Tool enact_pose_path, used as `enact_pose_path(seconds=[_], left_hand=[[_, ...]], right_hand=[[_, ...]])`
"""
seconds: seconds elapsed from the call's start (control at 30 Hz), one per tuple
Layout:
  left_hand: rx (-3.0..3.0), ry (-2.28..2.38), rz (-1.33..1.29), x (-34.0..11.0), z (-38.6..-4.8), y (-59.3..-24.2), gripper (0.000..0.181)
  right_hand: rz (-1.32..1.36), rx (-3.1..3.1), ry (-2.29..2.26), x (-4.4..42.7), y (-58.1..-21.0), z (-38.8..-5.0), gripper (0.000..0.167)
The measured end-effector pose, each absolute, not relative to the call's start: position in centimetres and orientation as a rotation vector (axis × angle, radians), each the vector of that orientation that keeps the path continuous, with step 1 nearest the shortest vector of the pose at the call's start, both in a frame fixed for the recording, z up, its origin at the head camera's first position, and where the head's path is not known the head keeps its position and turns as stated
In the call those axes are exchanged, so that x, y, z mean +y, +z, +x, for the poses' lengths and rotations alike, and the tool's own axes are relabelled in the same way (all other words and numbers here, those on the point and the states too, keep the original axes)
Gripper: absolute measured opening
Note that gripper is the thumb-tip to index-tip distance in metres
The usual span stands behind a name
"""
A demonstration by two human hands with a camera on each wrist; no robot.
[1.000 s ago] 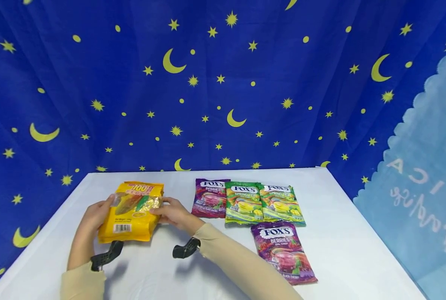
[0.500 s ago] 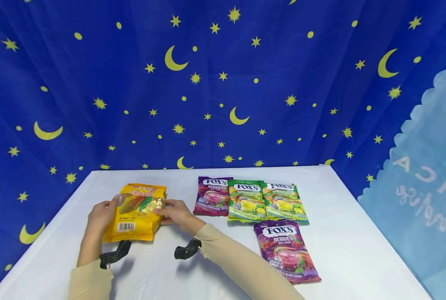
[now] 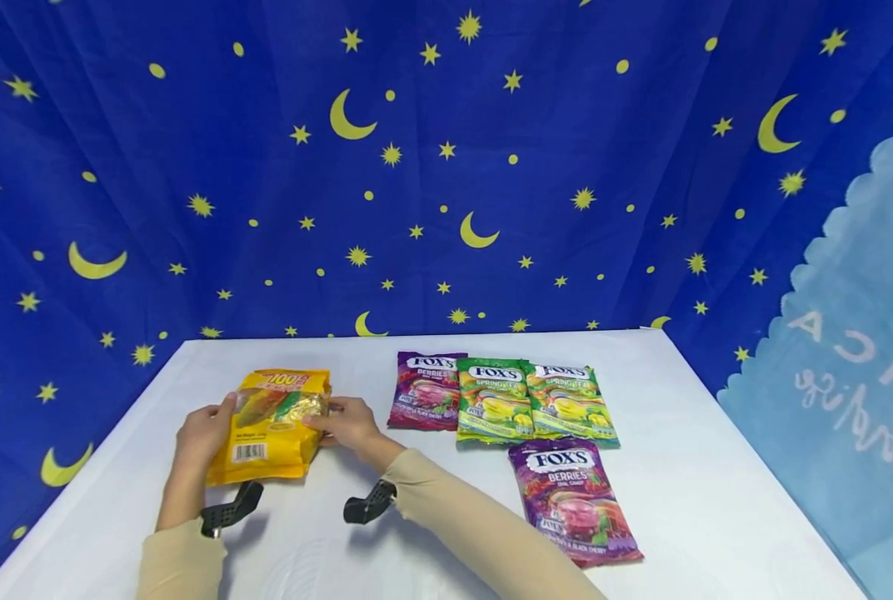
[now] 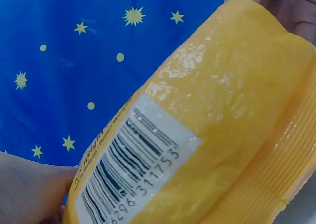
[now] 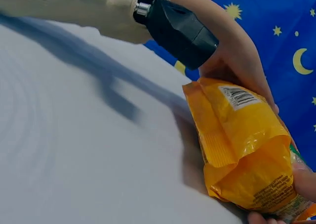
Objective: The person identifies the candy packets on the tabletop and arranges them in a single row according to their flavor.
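Observation:
A yellow packet (image 3: 277, 429) with a barcode is gripped at both sides, low over the white table's left part. The left hand (image 3: 205, 432) holds its left edge, thumb on the front. On its right edge the right hand (image 3: 352, 423) pinches, thumb in front and fingers behind. In the left wrist view the packet (image 4: 197, 110) fills much of the picture, part of the left hand (image 4: 32, 189) at lower left. The right wrist view shows the packet's (image 5: 247, 145) bottom seam and side, with the right hand's thumb (image 5: 303, 182) against it.
On the white table (image 3: 701, 467), two green packets (image 3: 495, 402) (image 3: 572, 404) lie side by side, right of a purple packet (image 3: 426, 392). Nearer the front is another purple packet (image 3: 576, 500). A blue curtain (image 3: 416, 183) stands behind, with a light blue cloth (image 3: 851, 350) at right.
The view has shifted slightly, moving the table and packets a little right in the picture. Both hands keep hold of the yellow packet, its tilt nearly the same.

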State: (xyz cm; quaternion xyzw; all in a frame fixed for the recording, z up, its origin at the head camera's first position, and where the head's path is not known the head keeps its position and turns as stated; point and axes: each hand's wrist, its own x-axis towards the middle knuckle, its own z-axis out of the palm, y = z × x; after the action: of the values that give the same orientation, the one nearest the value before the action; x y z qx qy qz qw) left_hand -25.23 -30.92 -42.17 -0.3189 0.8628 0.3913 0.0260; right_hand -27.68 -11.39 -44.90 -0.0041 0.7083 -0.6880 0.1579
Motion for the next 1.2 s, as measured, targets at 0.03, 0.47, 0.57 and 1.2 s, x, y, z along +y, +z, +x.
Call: enact_pose_path(seconds=[0.03,0.47,0.57,1.2], left_hand=[[2.670,1.204,-0.981,-30.9,-25.2,-42.3,0.081],[2.877,1.028,-0.839,-30.6,-24.5,-41.4,0.066],[2.992,1.057,-0.777,-29.3,-24.5,-40.3,0.058],[3.091,1.306,0.060,-15.8,-28.5,-41.0,0.042]], right_hand=[[-0.021,2.044,-1.956,-11.3,-44.9,-27.7,0.044],[-0.270,2.297,-1.860,-7.7,-43.5,-28.5,0.036],[-0.367,2.400,-1.833,-6.5,-43.0,-29.0,0.034],[-0.426,3.072,-1.090,0.0,-42.0,-30.2,0.035]])
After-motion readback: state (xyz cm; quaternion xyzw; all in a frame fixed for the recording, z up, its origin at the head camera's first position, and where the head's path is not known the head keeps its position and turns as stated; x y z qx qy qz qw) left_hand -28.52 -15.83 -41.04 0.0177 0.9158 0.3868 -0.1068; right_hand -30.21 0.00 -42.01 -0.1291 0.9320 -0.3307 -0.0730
